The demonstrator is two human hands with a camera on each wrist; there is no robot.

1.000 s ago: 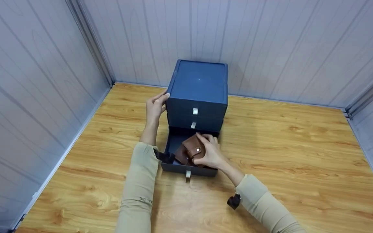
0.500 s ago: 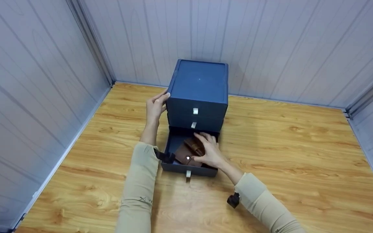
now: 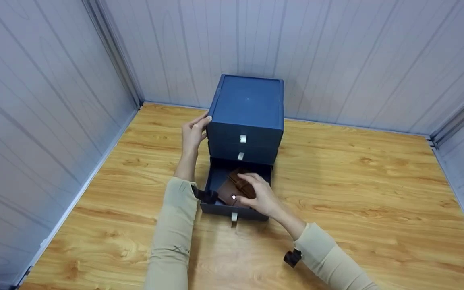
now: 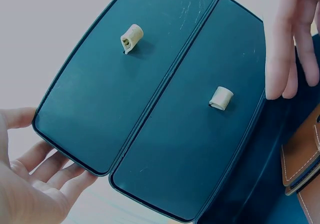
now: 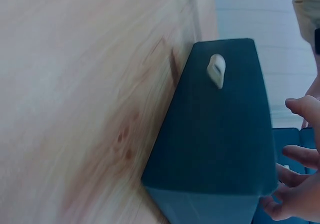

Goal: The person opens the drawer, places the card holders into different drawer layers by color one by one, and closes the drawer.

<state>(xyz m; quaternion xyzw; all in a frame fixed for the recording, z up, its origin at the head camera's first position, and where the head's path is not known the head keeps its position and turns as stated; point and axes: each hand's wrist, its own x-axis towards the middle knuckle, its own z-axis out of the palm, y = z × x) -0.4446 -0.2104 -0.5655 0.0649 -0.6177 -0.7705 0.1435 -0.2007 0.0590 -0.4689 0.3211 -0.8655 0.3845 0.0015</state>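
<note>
A blue cabinet (image 3: pixel 248 100) of small drawers stands on the table. My left hand (image 3: pixel 193 135) touches its left side, thumb at the top front corner and fingers spread along the side. The bottom drawer (image 3: pixel 216 208) is pulled out. Inside it, a brown leather wallet (image 3: pixel 236 176) with a strap lies partly over a second brown wallet (image 3: pixel 226 192) with a snap button. My right hand (image 3: pixel 261 197) hovers at the drawer's right side, fingers loosely bent and apart, nothing gripped. In the right wrist view, its fingers stand just beyond the drawer front (image 5: pixel 215 129).
Two upper drawers with pale pull tabs (image 4: pixel 221 98) are closed above the open one. The wooden table (image 3: pixel 357 193) reaches out on both sides. Pale panel walls (image 3: pixel 336 60) rise behind the cabinet and at left and right.
The right hand has lowered the strapped wallet onto the other one in the drawer, let it go, and drawn slightly back toward the front. The left hand has stayed in place.
</note>
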